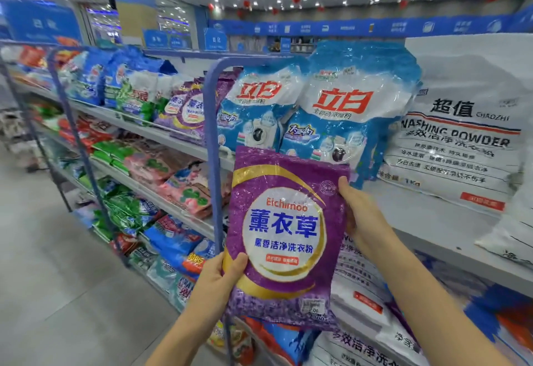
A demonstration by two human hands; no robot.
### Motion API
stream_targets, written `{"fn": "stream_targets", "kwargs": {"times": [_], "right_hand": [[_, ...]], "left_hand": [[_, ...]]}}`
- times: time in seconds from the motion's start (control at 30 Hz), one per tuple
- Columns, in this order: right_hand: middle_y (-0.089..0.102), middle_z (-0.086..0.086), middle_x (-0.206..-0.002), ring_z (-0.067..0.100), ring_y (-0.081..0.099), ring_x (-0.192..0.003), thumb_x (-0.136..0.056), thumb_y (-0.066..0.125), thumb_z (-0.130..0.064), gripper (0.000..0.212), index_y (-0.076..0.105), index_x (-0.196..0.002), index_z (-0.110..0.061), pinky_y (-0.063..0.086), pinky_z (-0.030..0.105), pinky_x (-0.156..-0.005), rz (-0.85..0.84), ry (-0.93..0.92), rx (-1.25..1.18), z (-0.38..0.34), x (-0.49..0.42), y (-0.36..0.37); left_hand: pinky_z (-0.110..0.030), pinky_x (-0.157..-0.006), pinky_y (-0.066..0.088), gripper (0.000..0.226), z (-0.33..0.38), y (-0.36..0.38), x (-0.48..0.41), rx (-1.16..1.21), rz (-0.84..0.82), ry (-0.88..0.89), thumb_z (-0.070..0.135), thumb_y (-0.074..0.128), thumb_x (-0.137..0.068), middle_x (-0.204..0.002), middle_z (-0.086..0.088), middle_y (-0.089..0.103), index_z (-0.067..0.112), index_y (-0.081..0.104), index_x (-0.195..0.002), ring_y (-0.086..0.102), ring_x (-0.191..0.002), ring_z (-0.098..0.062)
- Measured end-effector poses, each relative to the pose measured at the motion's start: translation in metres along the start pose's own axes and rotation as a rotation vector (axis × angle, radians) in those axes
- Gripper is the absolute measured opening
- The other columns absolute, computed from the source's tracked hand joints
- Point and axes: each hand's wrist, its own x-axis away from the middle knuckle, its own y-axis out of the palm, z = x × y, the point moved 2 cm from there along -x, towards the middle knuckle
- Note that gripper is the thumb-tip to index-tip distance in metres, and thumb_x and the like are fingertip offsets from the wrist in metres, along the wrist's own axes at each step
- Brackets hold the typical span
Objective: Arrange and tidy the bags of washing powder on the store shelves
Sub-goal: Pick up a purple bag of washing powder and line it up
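Your head camera faces a store aisle, with a grey floor point(43, 264) on the left and a grey shelf point(418, 215) at chest height. On it, two blue-and-white bags point(337, 106) stand upright just beside a large white bag point(461, 140). A blue post point(212, 135) rises in front of them. You hold the purple bag point(284, 236) upright in the air before that shelf. Your left hand point(222, 276) pinches its lower left edge, thumb on the front. Your right hand point(360, 213) grips its upper right edge, fingers behind. Your hands are apart.
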Motion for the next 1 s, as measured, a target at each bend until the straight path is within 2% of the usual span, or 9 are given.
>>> {"fn": "stream_targets", "kwargs": {"times": [0.1, 0.17, 0.3, 0.37, 0.57, 0.73, 0.8, 0.93, 1.0], "right_hand": [[0.074, -0.007, -0.094, 0.008, 0.071, -0.082, -0.072, 0.051, -0.058, 0.044, 0.069, -0.098, -0.027, 0.052, 0.018, -0.059, -0.182, 0.049, 0.098, 0.022, -0.005, 0.037], [0.071, -0.013, -0.106, 0.005, 0.068, -0.094, -0.074, 0.053, -0.059, 0.048, 0.062, -0.112, -0.03, 0.052, 0.015, -0.065, -0.272, 0.072, 0.131, 0.038, -0.01, 0.066], [0.068, -0.016, -0.113, 0.007, 0.066, -0.101, -0.073, 0.066, -0.058, 0.052, 0.056, -0.118, -0.035, 0.054, 0.018, -0.076, -0.36, 0.039, 0.129, 0.061, -0.035, 0.134], [0.068, -0.017, -0.112, 0.006, 0.066, -0.102, -0.07, 0.067, -0.058, 0.054, 0.055, -0.117, -0.035, 0.054, 0.02, -0.081, -0.353, -0.002, 0.13, 0.068, -0.055, 0.168], [0.07, -0.021, -0.104, 0.001, 0.067, -0.095, -0.079, 0.062, -0.033, 0.038, 0.057, -0.115, -0.02, 0.049, 0.009, -0.073, -0.191, -0.218, 0.166, 0.081, -0.12, 0.263], [0.068, -0.02, -0.111, 0.0, 0.064, -0.101, -0.085, 0.057, -0.04, 0.04, 0.054, -0.124, -0.029, 0.051, 0.014, -0.082, -0.123, -0.27, 0.255, 0.08, -0.164, 0.323], [0.067, -0.024, -0.109, -0.002, 0.064, -0.1, -0.084, 0.056, -0.041, 0.038, 0.054, -0.121, -0.032, 0.049, 0.011, -0.078, -0.105, -0.282, 0.28, 0.079, -0.184, 0.338], [0.066, -0.026, -0.108, -0.005, 0.063, -0.099, -0.082, 0.055, -0.047, 0.04, 0.052, -0.12, -0.037, 0.048, 0.008, -0.076, -0.08, -0.298, 0.298, 0.071, -0.229, 0.36], [0.067, -0.025, -0.11, -0.004, 0.063, -0.1, -0.083, 0.055, -0.046, 0.036, 0.054, -0.118, -0.037, 0.049, 0.008, -0.078, -0.068, -0.317, 0.301, 0.069, -0.252, 0.369]], "left_hand": [[-0.024, -0.063, 0.057, 0.043, 0.001, -0.033, -0.01, 0.057, 0.092, -0.006, 0.043, 0.056, -0.076, -0.094, -0.012, 0.075, 0.01, 0.067, -0.101, 0.072, -0.085, -0.027], [-0.024, -0.061, 0.057, 0.04, 0.006, -0.057, -0.02, 0.093, 0.143, 0.004, 0.042, 0.055, -0.076, -0.093, -0.011, 0.075, 0.012, 0.069, -0.099, 0.073, -0.083, -0.026], [-0.026, -0.061, 0.058, 0.039, 0.015, -0.116, -0.047, 0.113, 0.2, 0.016, 0.045, 0.056, -0.074, -0.093, -0.012, 0.075, 0.016, 0.072, -0.094, 0.073, -0.083, -0.028], [-0.025, -0.063, 0.058, 0.04, 0.021, -0.151, -0.064, 0.109, 0.201, 0.027, 0.046, 0.055, -0.075, -0.094, -0.01, 0.075, 0.017, 0.071, -0.098, 0.073, -0.085, -0.027], [-0.022, -0.066, 0.057, 0.051, 0.045, -0.253, -0.126, 0.027, 0.139, 0.06, 0.048, 0.057, -0.072, -0.098, -0.007, 0.075, 0.013, 0.066, -0.108, 0.072, -0.088, -0.023], [-0.024, -0.072, 0.056, 0.054, 0.071, -0.319, -0.179, -0.029, 0.047, 0.027, 0.055, 0.055, -0.071, -0.104, 0.0, 0.074, 0.02, 0.063, -0.112, 0.071, -0.094, -0.019], [-0.022, -0.072, 0.056, 0.054, 0.08, -0.338, -0.199, -0.055, -0.001, 0.011, 0.059, 0.054, -0.071, -0.105, 0.004, 0.074, 0.026, 0.063, -0.112, 0.071, -0.095, -0.016], [-0.034, -0.089, 0.052, 0.051, 0.093, -0.363, -0.246, -0.084, -0.037, 0.047, 0.066, 0.056, -0.068, -0.11, 0.009, 0.072, 0.038, 0.067, -0.109, 0.068, -0.102, -0.013], [-0.025, -0.08, 0.055, 0.042, 0.103, -0.368, -0.271, -0.082, -0.07, 0.089, 0.06, 0.055, -0.073, -0.104, 0.008, 0.074, 0.037, 0.071, -0.103, 0.07, -0.097, -0.012]]}}
